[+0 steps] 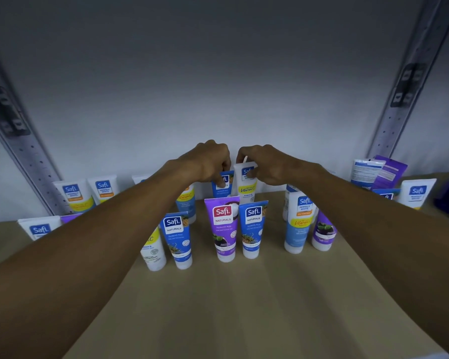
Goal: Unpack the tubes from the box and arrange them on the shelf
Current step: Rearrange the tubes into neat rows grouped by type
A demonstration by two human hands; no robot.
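Head view: left hand [208, 164] pinches blue tube [223, 187], right hand [268, 165] pinches white tube [247, 186], both upright at shelf [244, 307] back

The purple tube [223, 226] and blue tube [253, 226] read "Safi NATURALS"; the pale tube [300, 224] "Safi PERFECT WHITE"; the white tube [246, 189] "Vitamin C".

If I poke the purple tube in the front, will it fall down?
Probably, yes. The purple tube stands on its small white cap with the wide flat end on top, so it looks tippy. It would likely knock the blue tube close beside it. It looks like soft plastic, so likely squashy, not breakable.
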